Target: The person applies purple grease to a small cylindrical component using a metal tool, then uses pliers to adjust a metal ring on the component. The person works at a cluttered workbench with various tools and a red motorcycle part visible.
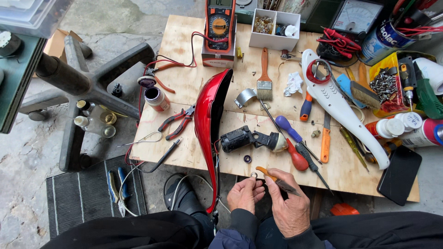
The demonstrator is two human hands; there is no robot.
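informal repair workshop, looking improvised. a plywood counter [184, 46] is sitting low over a rough concrete floor [27, 152]. tools are lying all over it: a multimeter [219, 24], an analog meter [356, 16], red pliers [177, 122], a paintbrush [264, 76], screwdrivers [295, 143], a yellow tray of screws [385, 85], a small motor [251, 139]. a red plastic shell [208, 124] and a white shell [341, 108] are lying opened up.

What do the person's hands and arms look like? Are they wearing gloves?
No gloves. Both hands are bare: the left hand and the right hand. Dark sleeves cover both arms down to the wrists. The left sleeve ends in a snug dark cuff. No rings, watch or markings show.
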